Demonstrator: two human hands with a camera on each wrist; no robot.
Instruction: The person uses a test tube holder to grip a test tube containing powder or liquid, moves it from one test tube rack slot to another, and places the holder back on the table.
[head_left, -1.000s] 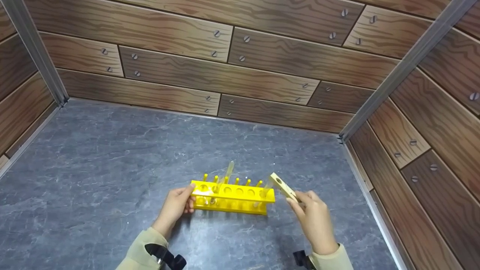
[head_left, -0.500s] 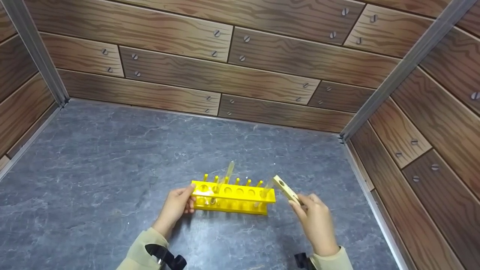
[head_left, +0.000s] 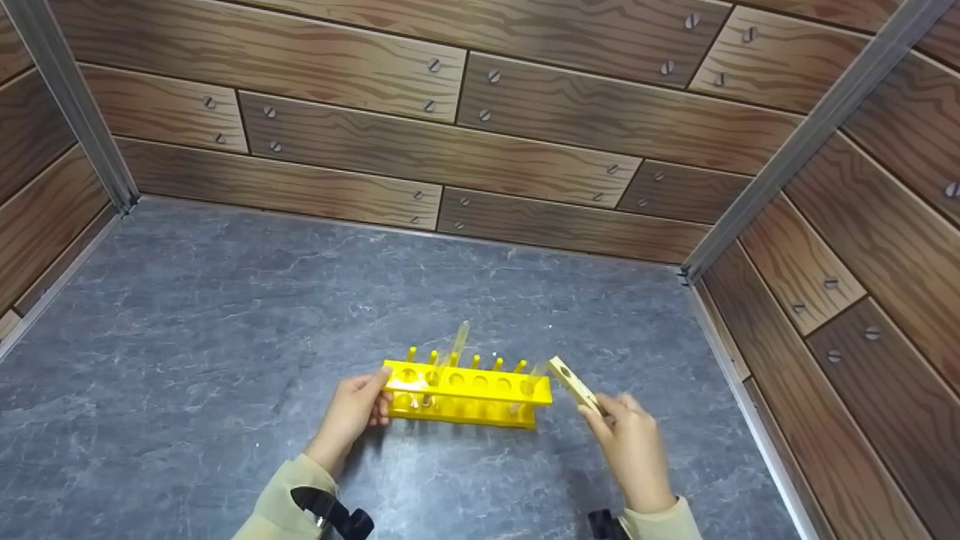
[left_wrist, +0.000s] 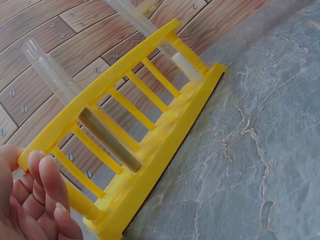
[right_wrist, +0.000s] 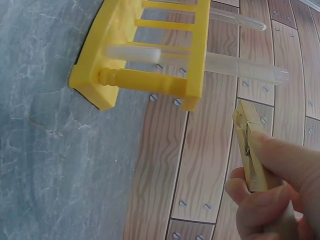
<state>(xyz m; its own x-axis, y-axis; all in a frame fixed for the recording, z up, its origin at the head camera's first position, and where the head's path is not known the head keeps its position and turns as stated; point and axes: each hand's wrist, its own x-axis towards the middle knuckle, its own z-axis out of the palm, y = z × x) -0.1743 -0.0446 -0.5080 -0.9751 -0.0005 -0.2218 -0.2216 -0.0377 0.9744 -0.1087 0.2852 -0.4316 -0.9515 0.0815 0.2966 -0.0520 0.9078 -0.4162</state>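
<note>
My left hand (head_left: 356, 405) grips the left end of a yellow test tube rack (head_left: 491, 386), thumb on its top bar and fingers curled at the side. A test tube with white contents (left_wrist: 187, 67) stands in the rack's rightmost hole. Nearer my left hand, another test tube (left_wrist: 111, 140) holds something dark brownish. A clear tube with its rounded end up (right_wrist: 245, 21) rises behind the top bar. My right hand (head_left: 634, 442) pinches a wooden test tube holder (head_left: 574, 384) by its handle. Its tip is close beside the rightmost tube, apart from it in the right wrist view.
The rack stands on a grey marbled tabletop (head_left: 247, 300). A wood-patterned wall (head_left: 360, 165) closes off the back, with another panel (head_left: 832, 300) along the right. Yellow pegs (head_left: 499, 364) line the rack's far side.
My right hand and the test tube holder have shifted slightly right and toward me, away from the rightmost tube. The left hand and rack have stayed in place.
</note>
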